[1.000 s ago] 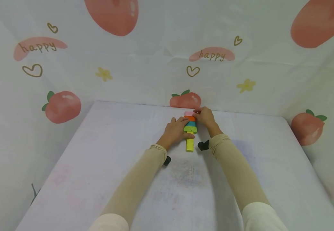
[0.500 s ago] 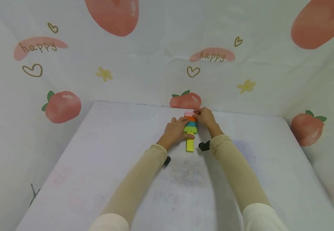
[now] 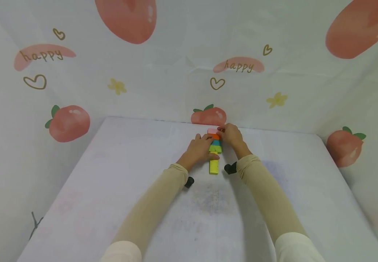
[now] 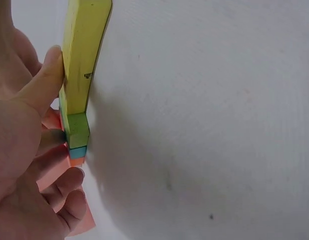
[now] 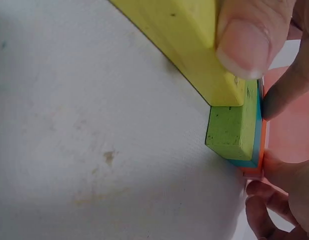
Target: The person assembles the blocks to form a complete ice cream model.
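Observation:
Colored toy blocks lie in a row on the white table, running away from me. A long yellow block (image 3: 213, 167) is nearest, followed by a wider green block (image 3: 215, 149), a blue block (image 3: 216, 143), an orange block (image 3: 214, 137) and a pink block (image 3: 212, 130) at the far end. My left hand (image 3: 198, 150) comes from the left side; its thumb rests on the yellow block and its fingers reach across the blue and orange ones. At the far right side, my right hand (image 3: 233, 136) pinches the edge of the pink block with curled fingers, its thumb close to the orange block.
A white cloth with printed peaches (image 3: 208, 116) hangs directly behind the table (image 3: 127, 174), close to the pink block. Black wrist-worn pieces show beside each forearm, one at the right wrist (image 3: 230, 168). Faint stains mark the tabletop.
Both hands keep nearly the same places on the blocks. The whole head view has shifted slightly, so the scene sits a little lower.

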A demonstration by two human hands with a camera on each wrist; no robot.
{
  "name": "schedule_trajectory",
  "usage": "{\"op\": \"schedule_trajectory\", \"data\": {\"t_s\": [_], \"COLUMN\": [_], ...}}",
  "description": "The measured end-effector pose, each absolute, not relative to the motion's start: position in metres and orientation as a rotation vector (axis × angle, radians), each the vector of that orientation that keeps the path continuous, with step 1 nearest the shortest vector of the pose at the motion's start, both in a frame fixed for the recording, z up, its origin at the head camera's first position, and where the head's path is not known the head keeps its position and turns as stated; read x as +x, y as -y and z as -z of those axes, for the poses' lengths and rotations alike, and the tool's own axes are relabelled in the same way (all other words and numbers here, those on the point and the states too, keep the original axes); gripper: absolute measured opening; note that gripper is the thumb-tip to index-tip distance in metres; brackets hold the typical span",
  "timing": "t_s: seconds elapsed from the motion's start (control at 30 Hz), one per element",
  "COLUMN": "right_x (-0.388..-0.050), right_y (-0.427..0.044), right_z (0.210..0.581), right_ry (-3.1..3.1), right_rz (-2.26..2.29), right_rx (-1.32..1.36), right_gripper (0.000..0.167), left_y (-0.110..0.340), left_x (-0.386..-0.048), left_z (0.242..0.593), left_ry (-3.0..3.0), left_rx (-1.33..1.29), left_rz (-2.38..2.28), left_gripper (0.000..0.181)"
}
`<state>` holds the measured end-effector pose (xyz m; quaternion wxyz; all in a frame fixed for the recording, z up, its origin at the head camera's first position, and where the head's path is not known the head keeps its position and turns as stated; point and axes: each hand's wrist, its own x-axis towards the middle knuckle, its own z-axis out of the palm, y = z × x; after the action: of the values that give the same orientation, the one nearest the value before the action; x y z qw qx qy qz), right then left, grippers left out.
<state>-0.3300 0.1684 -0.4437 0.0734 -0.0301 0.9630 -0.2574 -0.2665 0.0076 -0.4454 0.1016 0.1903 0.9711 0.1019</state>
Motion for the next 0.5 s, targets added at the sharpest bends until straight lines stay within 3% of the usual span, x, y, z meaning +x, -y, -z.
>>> {"op": "schedule_trajectory", "data": {"t_s": [0.5], "right_x": [-0.3271], "right_y": [-0.1664], "right_z": [0.4437], "right_ry": [-2.957], "right_rz": [0.627], "right_rx": [-0.11], "right_gripper": [0.037], "left_y": [-0.0091], "left_x": [-0.265], "left_z": [0.445], "left_ry": [-2.961], "left_rx": [0.734], "left_rz": [-0.104], "left_gripper": [0.079]}}
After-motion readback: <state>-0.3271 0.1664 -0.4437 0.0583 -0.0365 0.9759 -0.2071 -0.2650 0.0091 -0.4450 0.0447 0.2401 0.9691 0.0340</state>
